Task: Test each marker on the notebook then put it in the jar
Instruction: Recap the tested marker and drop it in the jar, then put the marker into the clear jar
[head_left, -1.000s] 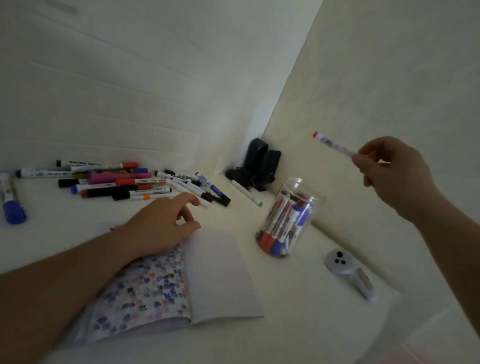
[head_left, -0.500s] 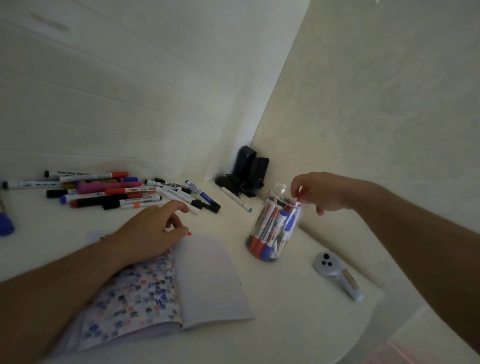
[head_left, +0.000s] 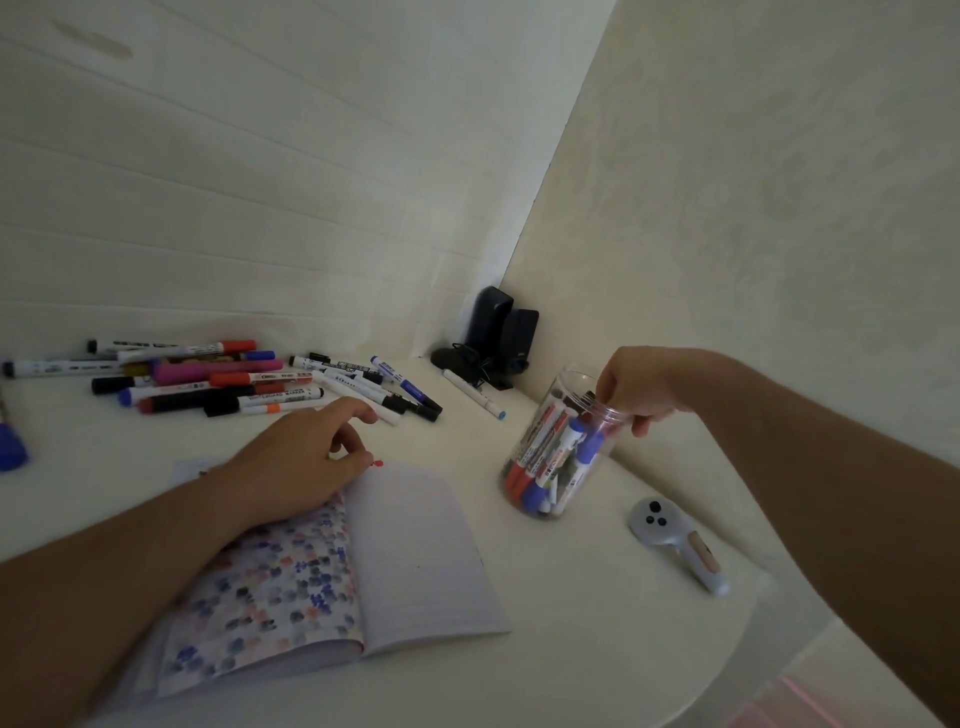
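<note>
1. Head view: the jar (head_left: 558, 457), centre right, already holds many markers, mostly standing nose-down along its tilted axis; a pile of untested markers (head_left: 218, 382) remains at upper left, mostly lying left-right.
2. Right hand (head_left: 636, 389) sits at the jar's mouth, fingers curled; whether they grip a marker, I cannot tell.
3. Left hand (head_left: 306, 457) rests on the open notebook (head_left: 415, 551), lower centre, fingers loosely bent.

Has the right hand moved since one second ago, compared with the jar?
Yes. The right hand was raised to the right of the jar, holding a marker; it has come down and left to the jar's mouth.
</note>
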